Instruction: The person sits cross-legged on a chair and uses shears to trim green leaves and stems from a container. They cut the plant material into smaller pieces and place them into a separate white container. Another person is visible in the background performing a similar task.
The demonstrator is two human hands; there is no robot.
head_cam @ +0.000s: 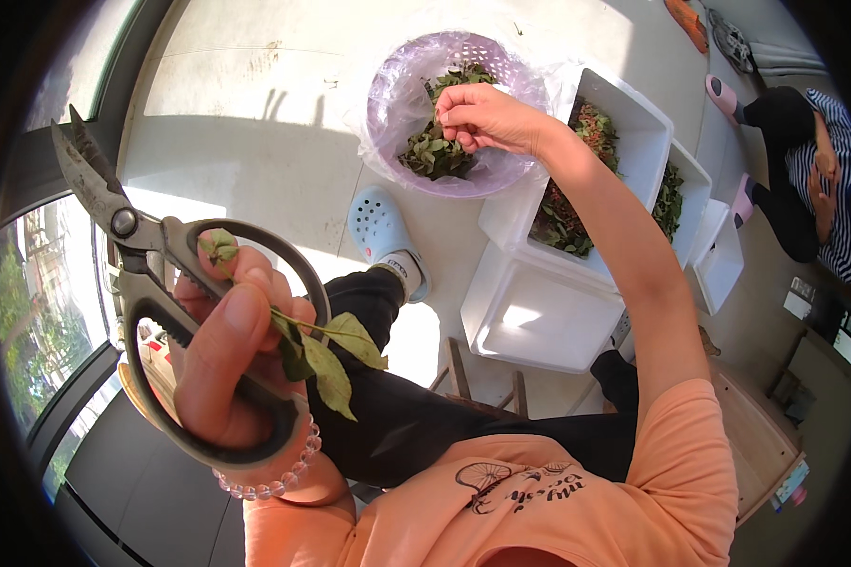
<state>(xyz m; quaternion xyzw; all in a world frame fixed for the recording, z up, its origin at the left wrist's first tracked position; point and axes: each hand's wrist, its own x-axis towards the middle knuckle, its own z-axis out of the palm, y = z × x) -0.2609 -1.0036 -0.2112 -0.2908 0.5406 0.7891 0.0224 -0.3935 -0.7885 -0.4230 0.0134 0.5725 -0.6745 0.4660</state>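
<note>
My left hand (237, 319) is raised close to the camera, with a pair of pruning scissors (124, 223) hooked over it by the handle loops. The scissors' blades stand apart, pointing to the upper left. Thumb and fingers of that hand also pinch a thin green leafy sprig (337, 361) whose leaves hang to the right. My right hand (479, 117) reaches over a lilac plastic basket (390, 92) lined with clear plastic film, its fingertips drawn together above loose green leaves (436, 156). Whether those fingertips hold anything is too small to tell.
Right of the basket, a white bin (638, 135) holds green and reddish leafy cuttings (596, 135); another bin (688, 170) beside it holds leaves. A white tub (546, 312) stands nearer me. A light blue clog (379, 223) is on my foot. Another person (822, 177) sits at far right.
</note>
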